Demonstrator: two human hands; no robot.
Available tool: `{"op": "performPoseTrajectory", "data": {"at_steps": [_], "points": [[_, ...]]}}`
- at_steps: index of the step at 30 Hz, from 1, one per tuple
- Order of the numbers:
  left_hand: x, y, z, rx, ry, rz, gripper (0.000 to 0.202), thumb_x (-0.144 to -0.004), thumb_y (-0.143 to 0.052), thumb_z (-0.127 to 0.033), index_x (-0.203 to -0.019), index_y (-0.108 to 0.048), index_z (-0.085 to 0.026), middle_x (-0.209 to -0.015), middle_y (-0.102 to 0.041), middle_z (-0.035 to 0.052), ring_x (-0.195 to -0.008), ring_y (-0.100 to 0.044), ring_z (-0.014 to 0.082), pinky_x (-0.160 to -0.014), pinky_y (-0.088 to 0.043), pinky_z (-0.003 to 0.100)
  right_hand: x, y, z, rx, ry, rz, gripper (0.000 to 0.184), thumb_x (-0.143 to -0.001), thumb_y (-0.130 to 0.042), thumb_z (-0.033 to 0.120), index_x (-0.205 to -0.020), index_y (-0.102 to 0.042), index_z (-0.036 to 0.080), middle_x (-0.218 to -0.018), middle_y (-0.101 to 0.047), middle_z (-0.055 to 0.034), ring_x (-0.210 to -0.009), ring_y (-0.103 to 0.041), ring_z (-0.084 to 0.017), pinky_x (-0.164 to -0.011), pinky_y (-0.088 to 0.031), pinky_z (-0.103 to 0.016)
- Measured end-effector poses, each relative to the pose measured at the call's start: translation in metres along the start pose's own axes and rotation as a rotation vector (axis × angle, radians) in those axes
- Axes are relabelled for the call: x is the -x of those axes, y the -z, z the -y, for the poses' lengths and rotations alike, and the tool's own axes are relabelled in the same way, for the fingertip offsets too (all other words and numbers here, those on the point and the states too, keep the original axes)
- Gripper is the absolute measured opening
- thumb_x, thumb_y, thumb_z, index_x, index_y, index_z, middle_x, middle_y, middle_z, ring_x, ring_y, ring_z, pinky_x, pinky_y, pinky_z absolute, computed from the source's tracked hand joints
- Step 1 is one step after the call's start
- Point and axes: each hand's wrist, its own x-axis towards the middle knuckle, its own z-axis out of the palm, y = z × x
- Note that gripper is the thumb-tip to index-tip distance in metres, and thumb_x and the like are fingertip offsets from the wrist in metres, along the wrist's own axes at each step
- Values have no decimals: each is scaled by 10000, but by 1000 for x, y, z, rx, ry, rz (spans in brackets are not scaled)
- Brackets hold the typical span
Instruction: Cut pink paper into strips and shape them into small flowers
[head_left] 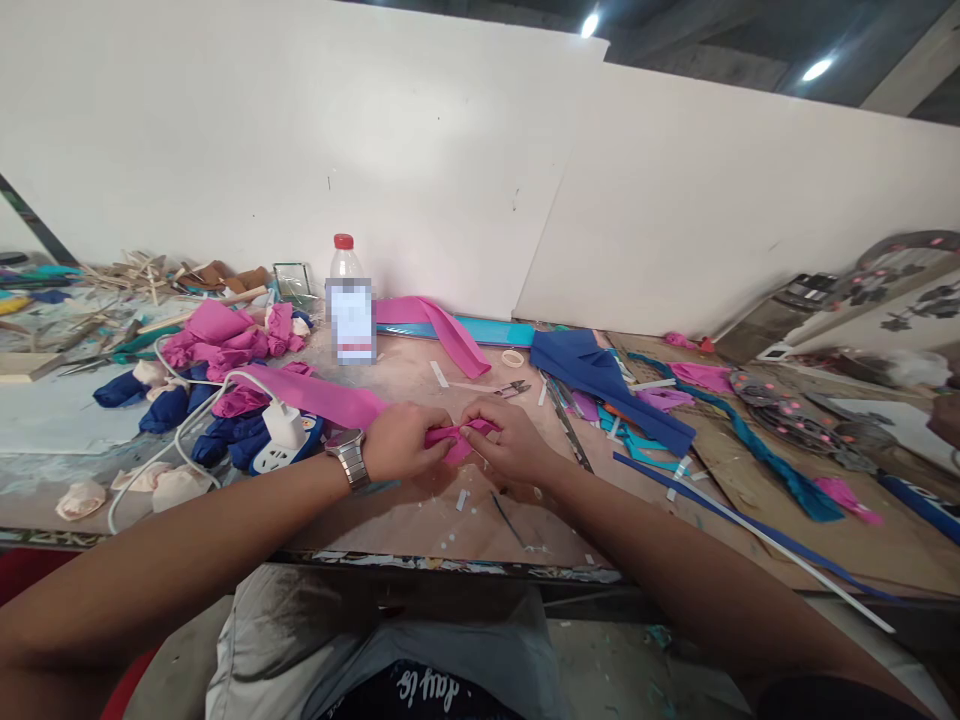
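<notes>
My left hand, with a metal watch on its wrist, and my right hand meet at the middle of the workbench. Both pinch a folded piece of pink fabric between their fingertips. A long pink fabric strip trails from under my left hand toward the left. Most of the folded piece is hidden by my fingers.
A clear bottle with a red cap stands behind my hands. Pink and blue fabric rolls and a white power strip lie left. Blue cloth, teal strips, small pliers and a tape roll lie right. White wall panels back the bench.
</notes>
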Motion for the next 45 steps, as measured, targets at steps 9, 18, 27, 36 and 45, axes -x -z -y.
{"op": "performPoseTrajectory", "data": {"at_steps": [9, 18, 27, 36, 45], "points": [[0, 2, 0, 9, 6, 27, 216, -889, -557, -365, -834, -716, -229, -712, -691, 12, -649, -576, 167, -574, -263, 296, 0, -2, 1, -9, -48, -4, 174, -959, -571, 341, -870, -635, 205, -864, -668, -49, -840, -597, -208, -770, -452, -350], [0, 5, -1, 47, -2, 16, 207, -882, -559, -345, -792, -683, -207, -666, -639, -2, -599, -514, 142, -563, -240, 292, 2, -5, -5, -23, -70, 0, 250, -995, -538, 420, -919, -645, 207, -893, -682, -51, -849, -612, -206, -773, -460, -342], [0, 1, 3, 51, -22, 20, 306, -968, -481, -362, -810, -686, -198, -686, -650, 10, -626, -536, 147, -593, -271, 285, 1, -1, -5, 12, -7, 37, 173, -969, -582, 330, -912, -677, 196, -876, -689, -52, -849, -613, -201, -781, -460, -335], [0, -3, 4, -63, -21, 36, 326, -979, -476, -411, -851, -701, -213, -736, -707, 38, -661, -595, 180, -597, -266, 302, -1, 4, -4, 120, 104, 79, 93, -922, -623, 234, -990, -675, 196, -982, -705, -72, -949, -633, -221, -867, -487, -370], [-1, -4, 5, -96, -31, 44, 288, -964, -494, -380, -872, -720, -227, -755, -726, 42, -693, -631, 196, -599, -277, 308, -1, 5, -5, 157, 190, 46, 74, -919, -631, 199, -963, -690, 201, -942, -730, -56, -914, -646, -210, -865, -496, -368]]}}
